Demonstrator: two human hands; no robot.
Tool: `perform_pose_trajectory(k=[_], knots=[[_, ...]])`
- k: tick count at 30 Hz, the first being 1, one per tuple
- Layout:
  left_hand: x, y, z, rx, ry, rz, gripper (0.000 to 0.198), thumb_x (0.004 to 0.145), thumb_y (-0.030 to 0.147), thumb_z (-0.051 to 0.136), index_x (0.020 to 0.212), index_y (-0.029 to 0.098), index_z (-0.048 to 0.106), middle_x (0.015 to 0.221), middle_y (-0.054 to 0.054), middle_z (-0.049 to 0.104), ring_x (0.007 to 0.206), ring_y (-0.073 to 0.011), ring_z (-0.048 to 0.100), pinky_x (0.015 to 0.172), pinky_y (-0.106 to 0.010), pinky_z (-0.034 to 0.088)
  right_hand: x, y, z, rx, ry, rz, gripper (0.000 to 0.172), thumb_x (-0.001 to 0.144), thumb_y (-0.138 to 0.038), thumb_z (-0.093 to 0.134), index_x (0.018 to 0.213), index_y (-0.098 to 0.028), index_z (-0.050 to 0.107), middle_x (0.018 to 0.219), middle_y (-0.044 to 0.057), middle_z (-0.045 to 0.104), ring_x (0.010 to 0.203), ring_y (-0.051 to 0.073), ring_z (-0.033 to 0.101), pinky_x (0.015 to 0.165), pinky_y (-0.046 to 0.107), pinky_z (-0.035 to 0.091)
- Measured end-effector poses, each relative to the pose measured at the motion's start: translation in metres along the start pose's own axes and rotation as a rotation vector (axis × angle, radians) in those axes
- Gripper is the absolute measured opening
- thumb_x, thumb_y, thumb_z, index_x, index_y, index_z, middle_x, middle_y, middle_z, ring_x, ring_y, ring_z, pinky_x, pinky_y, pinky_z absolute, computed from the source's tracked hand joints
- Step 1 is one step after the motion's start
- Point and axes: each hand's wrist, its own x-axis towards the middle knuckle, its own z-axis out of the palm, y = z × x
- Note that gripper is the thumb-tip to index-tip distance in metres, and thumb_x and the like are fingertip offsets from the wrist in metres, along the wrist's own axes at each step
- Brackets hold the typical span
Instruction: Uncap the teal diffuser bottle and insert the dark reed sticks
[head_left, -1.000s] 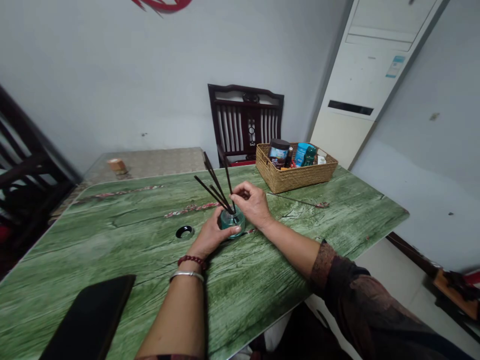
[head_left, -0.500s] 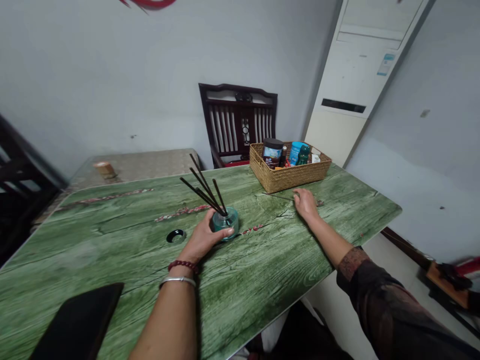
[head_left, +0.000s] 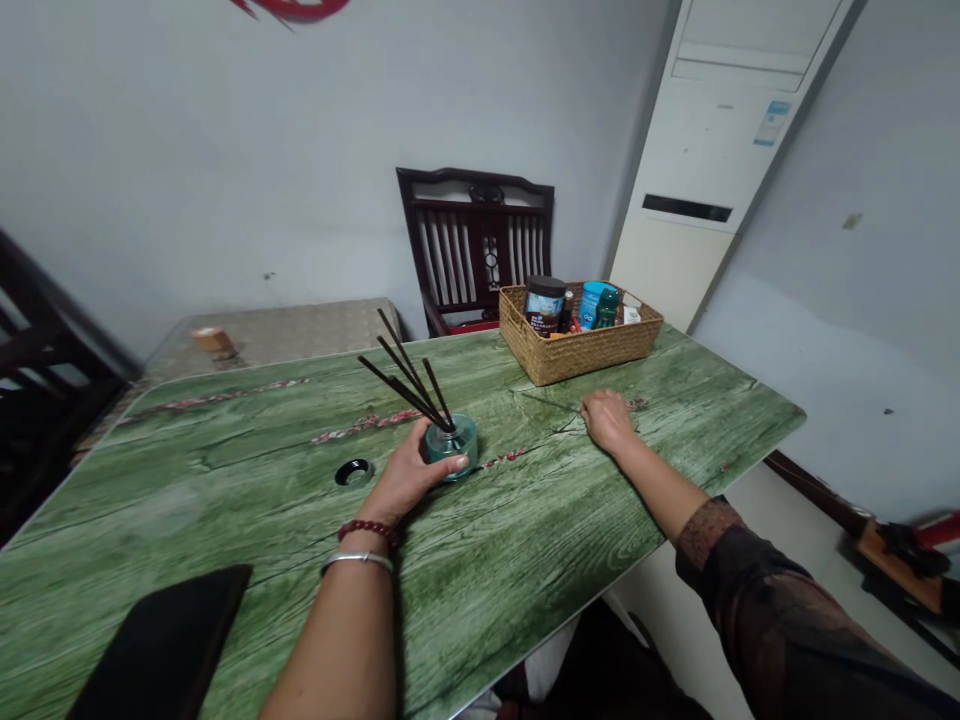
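My left hand (head_left: 411, 465) is closed around the side of a squat teal glass reed diffuser bottle (head_left: 459, 450) on the table, thumb in front. Several dark reed sticks (head_left: 411, 385) lean out of its neck toward the left. A black ring-shaped cap (head_left: 353, 473) lies just left of that hand. To the right, my right hand (head_left: 609, 420) is closed low over the table in front of the basket. A thin reed stick (head_left: 551, 401) juts leftward from its fingers, slightly blurred; the fingertips are turned away from view.
A woven basket (head_left: 592, 360) of jars and bottles stands at the table's back right. A dark flat object (head_left: 161, 640) lies at the front left. Behind the green table (head_left: 255, 500) are a dark wooden chair (head_left: 480, 240) and a lower surface with an orange-brown container (head_left: 213, 341).
My right hand has shifted slightly nearer to me and turned knuckles up, the reed stick moving with it. My left hand stays on the bottle.
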Motion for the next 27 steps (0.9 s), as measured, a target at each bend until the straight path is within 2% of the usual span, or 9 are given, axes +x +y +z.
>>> perform_pose_trajectory(k=[7,14,18,22,25,27], knots=[[0.002,-0.005,0.000,-0.020,-0.013,0.016,0.078,0.061,0.058,0.081,0.125,0.020,0.056,0.118,-0.009,0.071,0.109,-0.0317,0.067,0.100,-0.046,0.050,-0.006,-0.017,-0.013,-0.017,-0.088,-0.146,0.031,0.094,-0.008,0.047,0.111,-0.013,0.073,0.113,0.020,0.073,0.110,0.026,0.066,0.089,0.030,0.045],[0.003,-0.008,0.001,-0.007,-0.010,0.015,0.081,0.062,0.059,0.081,0.128,0.019,0.055,0.122,-0.011,0.070,0.113,-0.0330,0.066,0.103,-0.047,0.048,-0.023,-0.031,-0.021,-0.027,-0.110,-0.233,0.027,0.094,-0.015,0.049,0.109,-0.013,0.071,0.111,0.020,0.073,0.106,0.028,0.068,0.084,0.031,0.047],[0.003,-0.006,0.000,-0.025,-0.010,0.019,0.081,0.062,0.058,0.081,0.127,0.018,0.056,0.121,-0.012,0.070,0.112,-0.0327,0.066,0.101,-0.047,0.049,-0.025,-0.033,-0.032,0.017,-0.108,-0.223,0.026,0.095,-0.018,0.049,0.111,-0.015,0.069,0.106,0.018,0.075,0.099,0.026,0.070,0.080,0.029,0.046],[0.002,-0.004,0.001,-0.029,-0.002,0.014,0.080,0.060,0.058,0.082,0.125,0.019,0.057,0.117,-0.011,0.072,0.109,-0.0329,0.067,0.099,-0.047,0.051,-0.013,-0.031,-0.051,0.268,-0.007,-0.178,0.024,0.091,-0.016,0.054,0.110,-0.019,0.069,0.096,0.010,0.076,0.090,0.022,0.070,0.078,0.027,0.044],[0.001,-0.001,0.001,-0.021,0.000,0.012,0.075,0.061,0.058,0.081,0.121,0.020,0.058,0.113,-0.009,0.072,0.107,-0.0328,0.068,0.097,-0.047,0.052,0.003,-0.041,-0.068,0.606,0.141,-0.183,0.025,0.085,-0.012,0.057,0.106,-0.018,0.068,0.084,0.003,0.072,0.079,0.017,0.067,0.077,0.026,0.045],[0.001,0.002,0.001,-0.034,-0.005,0.020,0.072,0.061,0.058,0.081,0.119,0.021,0.059,0.113,-0.008,0.072,0.106,-0.0324,0.068,0.097,-0.046,0.052,0.012,-0.057,-0.082,0.890,0.241,-0.211,0.019,0.082,-0.016,0.060,0.100,-0.018,0.067,0.079,-0.001,0.069,0.074,0.015,0.065,0.074,0.025,0.047]])
